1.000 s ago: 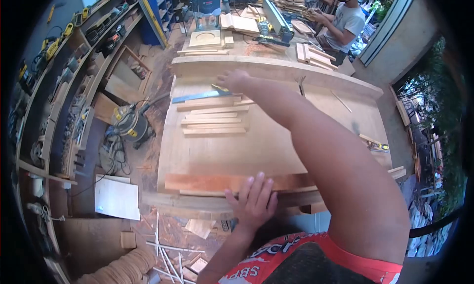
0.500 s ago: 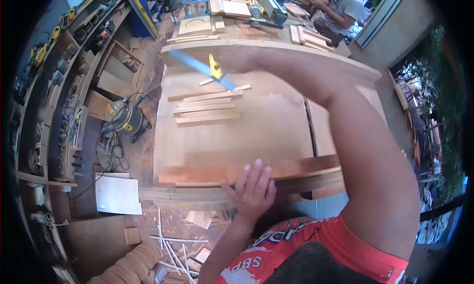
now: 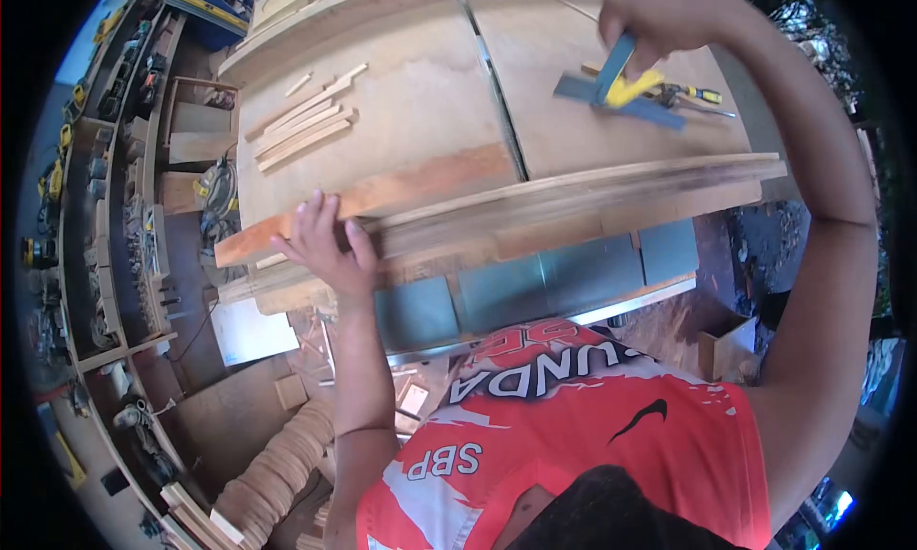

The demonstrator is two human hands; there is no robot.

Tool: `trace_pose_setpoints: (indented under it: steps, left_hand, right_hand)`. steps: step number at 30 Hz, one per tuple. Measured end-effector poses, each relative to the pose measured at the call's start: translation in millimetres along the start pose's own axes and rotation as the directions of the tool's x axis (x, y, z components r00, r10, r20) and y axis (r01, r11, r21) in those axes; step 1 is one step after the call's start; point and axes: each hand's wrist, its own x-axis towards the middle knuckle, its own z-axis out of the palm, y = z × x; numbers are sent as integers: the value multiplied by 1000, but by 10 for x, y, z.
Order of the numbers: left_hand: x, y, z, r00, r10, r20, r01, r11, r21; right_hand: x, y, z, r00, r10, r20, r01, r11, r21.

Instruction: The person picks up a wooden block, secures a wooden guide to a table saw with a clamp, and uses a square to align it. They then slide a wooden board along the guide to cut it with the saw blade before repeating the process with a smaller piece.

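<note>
A long reddish-brown board lies along the near side of the plywood worktop. My left hand rests on its near edge towards the left end, fingers spread. At the upper right my right hand is closed on a blue-grey and yellow square, held over the right part of the worktop; motion blurs its outline. Beside the square lies a screwdriver with a yellow and black handle. Several thin wood strips lie beyond the board on the left.
A dark gap runs between the worktop panels. Tool shelves line the left side, with a shop vacuum near them. A white sheet and stacked round wood pieces are on the floor. An open box stands at the right.
The view has shifted to the right along the worktop. My right hand has carried the square from above the thin strips to the right part. My left hand is still on the board.
</note>
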Motion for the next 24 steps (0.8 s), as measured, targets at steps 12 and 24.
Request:
trace_pose_setpoints:
  steps: [12,24]
  left_hand:
    - [4,-20,71,998,43,-35,-41,998,57]
    - [-22,-6,43,1000,7,-20,-6,999,43]
  right_hand:
    - [1927,-66,1310,940,-196,279,135,966,222]
    - [1091,296,2786,848,333,-412,12,765,644]
